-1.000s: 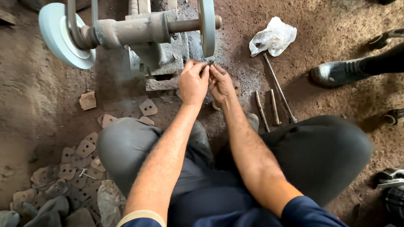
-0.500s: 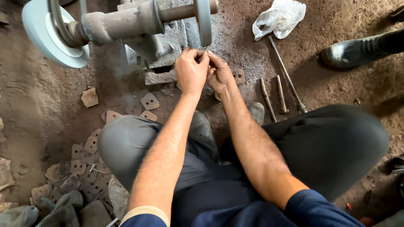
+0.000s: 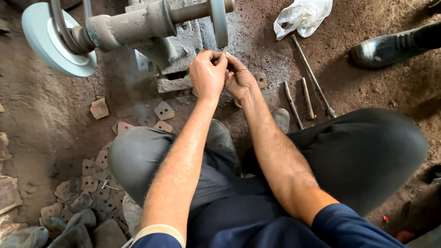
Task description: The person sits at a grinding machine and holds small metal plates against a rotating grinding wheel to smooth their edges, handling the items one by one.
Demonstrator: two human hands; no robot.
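hands: our left hand [image 3: 207, 73] and right hand [image 3: 239, 78] are pressed together, both pinched shut on one small metal piece [image 3: 224, 49].
piece: it sits at our fingertips, its tip touching or all but touching the rim of the thin grinding wheel [image 3: 218, 20]; we cannot tell which.
progress: we judge the grinding of this piece to be in hand; how much of its edge is dressed is too small to tell.
done or waiting: flat two-holed plates [image 3: 164, 110] lie scattered by our left knee, with a bigger heap [image 3: 82, 188] lower left; we cannot tell finished from unfinished.
edges: the wheel rim stands just above our knuckles, the grinder base [image 3: 177, 46] just to the left.
room: bare dirt floor [image 3: 41, 119] to the left; rods [image 3: 307, 96] to the right, a plastic bag [image 3: 303, 16] and someone's black shoe [image 3: 390, 46] beyond.
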